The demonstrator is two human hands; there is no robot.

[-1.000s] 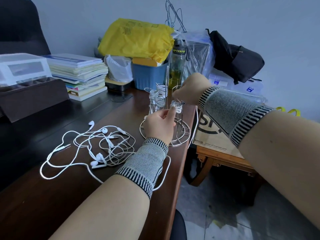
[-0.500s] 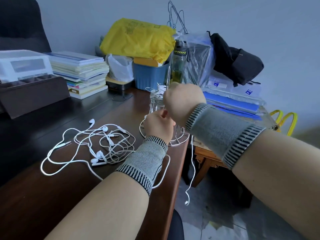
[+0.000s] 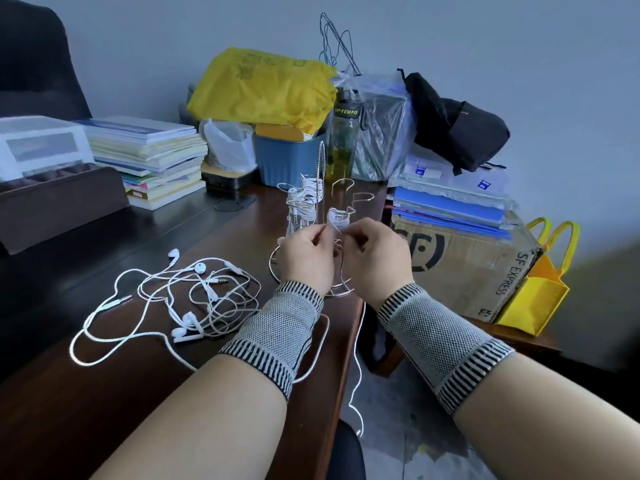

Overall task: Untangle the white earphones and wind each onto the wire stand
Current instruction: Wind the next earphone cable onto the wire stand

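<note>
A silver wire stand (image 3: 341, 194) rests near the right edge of the dark desk (image 3: 104, 393). Two of its arms carry finished white coils (image 3: 304, 199). A third, smaller coil (image 3: 337, 218) sits on a front arm. My left hand (image 3: 304, 254) and my right hand (image 3: 375, 259) meet just below that coil, both pinching the white earphone cable. The loose end of this cable (image 3: 356, 368) hangs off the desk edge toward the floor. A tangle of white earphones (image 3: 194, 299) lies on the desk to the left of my left wrist.
Stacked books (image 3: 152, 157), a brown box (image 3: 59, 206), a blue bin (image 3: 287, 157) and a bottle (image 3: 341, 140) crowd the back of the desk. A cardboard box (image 3: 464, 268) and a yellow bag (image 3: 540, 289) sit on a low table to the right.
My right hand has come down from above the stand to the front, beside my left hand. The hanging cable has swung along the desk edge.
</note>
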